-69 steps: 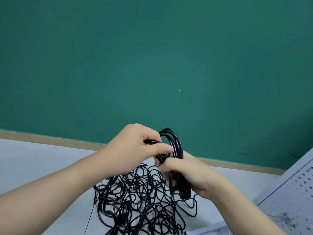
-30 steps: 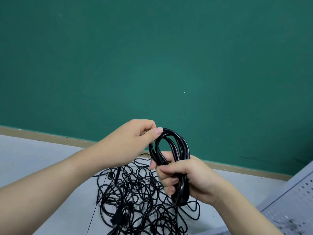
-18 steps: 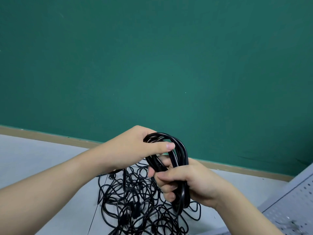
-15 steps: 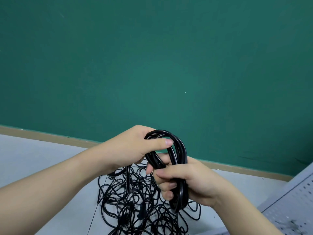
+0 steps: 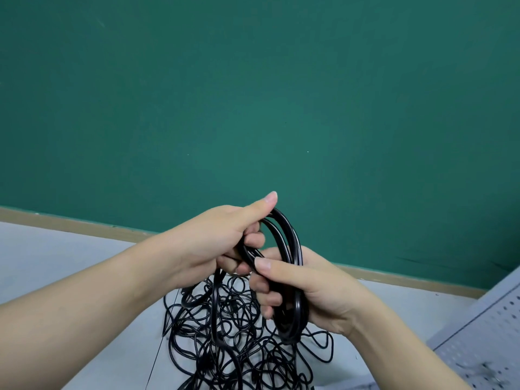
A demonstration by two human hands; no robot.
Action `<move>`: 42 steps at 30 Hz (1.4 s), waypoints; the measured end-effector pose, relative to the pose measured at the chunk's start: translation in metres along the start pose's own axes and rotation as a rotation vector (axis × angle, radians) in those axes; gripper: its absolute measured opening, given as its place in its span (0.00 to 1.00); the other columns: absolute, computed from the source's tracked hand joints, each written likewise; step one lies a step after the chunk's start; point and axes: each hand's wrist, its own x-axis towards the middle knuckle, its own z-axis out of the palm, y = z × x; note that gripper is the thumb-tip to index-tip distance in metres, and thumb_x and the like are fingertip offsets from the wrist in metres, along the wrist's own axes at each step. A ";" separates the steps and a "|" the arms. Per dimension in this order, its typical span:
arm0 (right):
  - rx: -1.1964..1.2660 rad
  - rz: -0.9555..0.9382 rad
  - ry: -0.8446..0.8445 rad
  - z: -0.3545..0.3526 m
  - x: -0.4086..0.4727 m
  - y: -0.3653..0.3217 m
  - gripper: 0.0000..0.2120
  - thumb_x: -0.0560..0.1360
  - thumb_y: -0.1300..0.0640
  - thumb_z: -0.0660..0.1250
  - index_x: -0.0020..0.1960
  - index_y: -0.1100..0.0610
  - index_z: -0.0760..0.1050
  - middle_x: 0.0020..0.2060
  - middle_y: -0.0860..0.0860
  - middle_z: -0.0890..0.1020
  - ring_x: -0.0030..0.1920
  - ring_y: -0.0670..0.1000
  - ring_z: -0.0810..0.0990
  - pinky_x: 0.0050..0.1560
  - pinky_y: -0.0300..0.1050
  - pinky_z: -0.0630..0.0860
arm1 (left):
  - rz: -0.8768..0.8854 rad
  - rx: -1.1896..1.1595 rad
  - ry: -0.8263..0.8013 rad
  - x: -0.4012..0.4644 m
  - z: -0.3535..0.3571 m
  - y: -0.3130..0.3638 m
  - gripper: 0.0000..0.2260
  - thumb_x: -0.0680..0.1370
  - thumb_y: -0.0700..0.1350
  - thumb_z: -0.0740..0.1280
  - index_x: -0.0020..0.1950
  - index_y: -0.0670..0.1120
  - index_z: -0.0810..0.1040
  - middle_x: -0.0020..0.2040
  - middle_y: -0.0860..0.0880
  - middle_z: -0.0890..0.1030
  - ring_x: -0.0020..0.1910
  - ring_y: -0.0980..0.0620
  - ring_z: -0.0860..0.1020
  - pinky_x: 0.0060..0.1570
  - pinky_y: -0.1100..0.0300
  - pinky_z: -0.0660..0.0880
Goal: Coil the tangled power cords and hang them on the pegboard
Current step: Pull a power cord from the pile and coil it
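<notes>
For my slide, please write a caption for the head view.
Both hands, left hand and right hand, grip a coiled black cord above tangled cords.

Glossy black plastic-sheathed cord [image 5: 287, 249] catches the light above a matt grey floor [image 5: 70, 263]; the wall [image 5: 253, 94] is flat matt green, the perforated pegboard [image 5: 484, 342] apparently painted metal.

No readable text, labels, brands or numbers anywhere you're looking, nothing legible on what's in view
</notes>
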 end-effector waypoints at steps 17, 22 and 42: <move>-0.186 0.054 0.243 0.012 -0.002 0.005 0.12 0.80 0.52 0.71 0.42 0.59 0.78 0.27 0.48 0.67 0.27 0.48 0.64 0.37 0.49 0.60 | 0.192 0.275 0.136 0.006 0.006 0.000 0.22 0.80 0.63 0.64 0.37 0.49 0.65 0.28 0.53 0.63 0.31 0.49 0.57 0.32 0.55 0.57; -0.025 0.000 0.160 0.004 -0.010 -0.001 0.16 0.78 0.49 0.68 0.36 0.54 0.68 0.29 0.48 0.59 0.28 0.48 0.56 0.32 0.44 0.58 | 0.364 0.426 0.139 0.009 -0.007 0.000 0.27 0.75 0.71 0.60 0.36 0.47 0.71 0.29 0.54 0.64 0.28 0.53 0.60 0.30 0.59 0.60; -0.023 -0.226 0.415 -0.024 -0.011 0.009 0.25 0.78 0.49 0.69 0.50 0.73 0.70 0.29 0.49 0.61 0.27 0.48 0.59 0.34 0.41 0.69 | 0.183 0.631 -0.085 0.006 0.009 -0.014 0.26 0.85 0.61 0.52 0.31 0.49 0.65 0.25 0.54 0.64 0.23 0.54 0.59 0.24 0.64 0.58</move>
